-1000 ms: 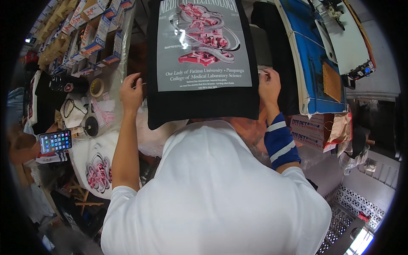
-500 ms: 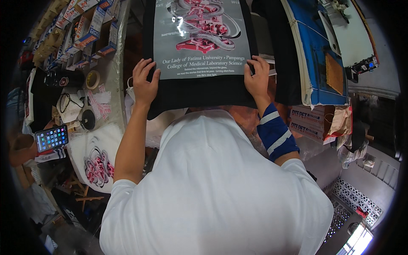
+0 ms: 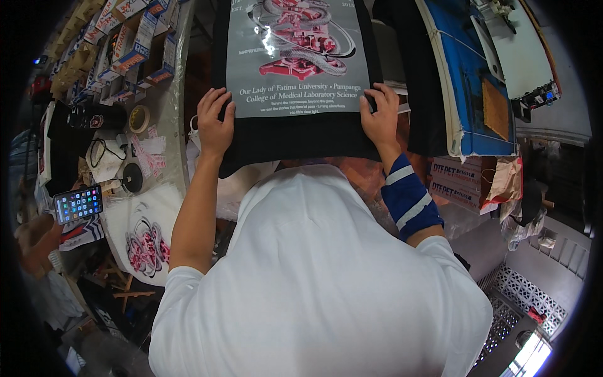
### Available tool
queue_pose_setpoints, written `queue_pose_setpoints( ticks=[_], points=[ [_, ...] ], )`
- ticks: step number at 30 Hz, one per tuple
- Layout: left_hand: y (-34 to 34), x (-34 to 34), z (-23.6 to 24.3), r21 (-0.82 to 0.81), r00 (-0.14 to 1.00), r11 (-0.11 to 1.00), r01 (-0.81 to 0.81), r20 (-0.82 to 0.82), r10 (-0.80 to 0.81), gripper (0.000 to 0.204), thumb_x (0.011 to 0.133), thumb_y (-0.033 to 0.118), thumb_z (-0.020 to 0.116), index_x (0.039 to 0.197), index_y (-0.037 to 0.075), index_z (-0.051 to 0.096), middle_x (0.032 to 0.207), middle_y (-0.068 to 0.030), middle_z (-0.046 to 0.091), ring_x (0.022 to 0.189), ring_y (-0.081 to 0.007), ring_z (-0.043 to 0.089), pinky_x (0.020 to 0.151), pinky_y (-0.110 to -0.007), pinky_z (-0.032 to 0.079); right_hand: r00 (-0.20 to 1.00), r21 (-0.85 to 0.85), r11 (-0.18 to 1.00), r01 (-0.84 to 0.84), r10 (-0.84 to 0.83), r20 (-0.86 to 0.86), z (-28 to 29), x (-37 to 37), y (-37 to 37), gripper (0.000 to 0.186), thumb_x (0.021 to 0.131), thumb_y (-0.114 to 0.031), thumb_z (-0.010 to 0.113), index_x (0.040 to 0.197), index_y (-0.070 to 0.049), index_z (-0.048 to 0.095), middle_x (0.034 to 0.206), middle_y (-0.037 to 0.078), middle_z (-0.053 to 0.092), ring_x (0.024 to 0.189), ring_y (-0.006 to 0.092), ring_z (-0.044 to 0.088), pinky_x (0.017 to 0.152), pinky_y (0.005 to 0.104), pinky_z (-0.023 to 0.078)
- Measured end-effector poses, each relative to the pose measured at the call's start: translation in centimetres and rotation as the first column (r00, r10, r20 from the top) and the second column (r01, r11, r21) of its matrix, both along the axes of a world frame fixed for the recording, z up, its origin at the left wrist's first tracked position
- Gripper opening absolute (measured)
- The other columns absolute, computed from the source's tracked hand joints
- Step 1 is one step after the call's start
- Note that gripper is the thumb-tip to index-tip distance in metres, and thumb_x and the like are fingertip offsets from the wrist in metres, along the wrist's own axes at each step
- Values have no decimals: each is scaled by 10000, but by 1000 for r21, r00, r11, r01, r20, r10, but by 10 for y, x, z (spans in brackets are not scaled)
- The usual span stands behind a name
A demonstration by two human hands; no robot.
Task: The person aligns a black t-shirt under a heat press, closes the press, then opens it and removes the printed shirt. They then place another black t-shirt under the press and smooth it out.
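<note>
A black shirt (image 3: 295, 138) lies spread at the top centre. On it rests a grey transfer film sheet (image 3: 295, 100) printed with a red and silver design and white lettering; its upper end runs out of the picture. My left hand (image 3: 215, 124) lies at the sheet's lower left corner, thumb and fingers apart, fingertips on the black cloth and sheet edge. At the opposite corner my right hand (image 3: 380, 118) rests the same way, thumb beside the sheet's edge and fingers bent. A blue sleeve with pale stripes (image 3: 408, 195) covers my right forearm.
At left, a table (image 3: 171, 113) bears open boxes (image 3: 135, 50), a tape roll (image 3: 138, 118) and a printed white cloth (image 3: 144, 232). A lit phone (image 3: 78, 204) is nearby. To the right stand a blue-topped press (image 3: 474, 81), cartons (image 3: 455, 182) and a paper bag (image 3: 502, 179).
Both hands keep their places at the sheet's lower corners. At left, the phone has shifted slightly right and up, and the brown shape beside it has moved a little.
</note>
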State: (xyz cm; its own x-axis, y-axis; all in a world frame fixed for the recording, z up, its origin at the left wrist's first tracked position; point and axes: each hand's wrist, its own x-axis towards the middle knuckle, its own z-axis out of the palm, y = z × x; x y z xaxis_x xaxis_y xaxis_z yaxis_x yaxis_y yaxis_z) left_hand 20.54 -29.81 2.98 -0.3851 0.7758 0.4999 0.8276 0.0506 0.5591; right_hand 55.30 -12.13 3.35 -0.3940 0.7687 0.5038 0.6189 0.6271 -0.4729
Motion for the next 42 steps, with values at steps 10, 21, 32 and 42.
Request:
queue_pose_setpoints(
  ticks=[10,21,32,42],
  points=[
    [0,1,0,-9,1000,1000,-15,9,15,246,905,125,698,1136,45,716,1249,-108,666,1284,-327,536,1082,-427,422,1000,21,1000,1,-1,-2,-3,0,2,207,859,-142,728,1045,-58,693,1238,147,589,1195,351,518,1020,448,433],
    [1,-2,-4,3,999,1000,-16,-37,16,231,900,96,686,1121,41,719,1248,-125,667,1288,-334,548,1089,-431,421,1000,2,1000,-1,1,-8,0,2,0,215,861,-148,721,1054,-64,682,1240,153,585,1196,367,511,1028,461,423],
    [2,4,-4,49,999,998,-30,23,29,213,916,104,669,1104,20,724,1229,-128,675,1279,-341,550,1076,-431,426,1000,-3,1000,-9,8,-20,0,0,1,215,863,-153,715,1054,-61,683,1235,152,576,1176,368,507,1017,466,414],
    [20,-7,9,-88,990,995,-46,-139,33,227,798,107,679,1020,62,666,1106,-117,643,1125,-364,553,972,-477,437,984,-134,990,44,-20,178,14,3,34,227,803,-231,727,1012,-140,713,1140,133,594,1133,369,528,994,463,429]
  ],
)
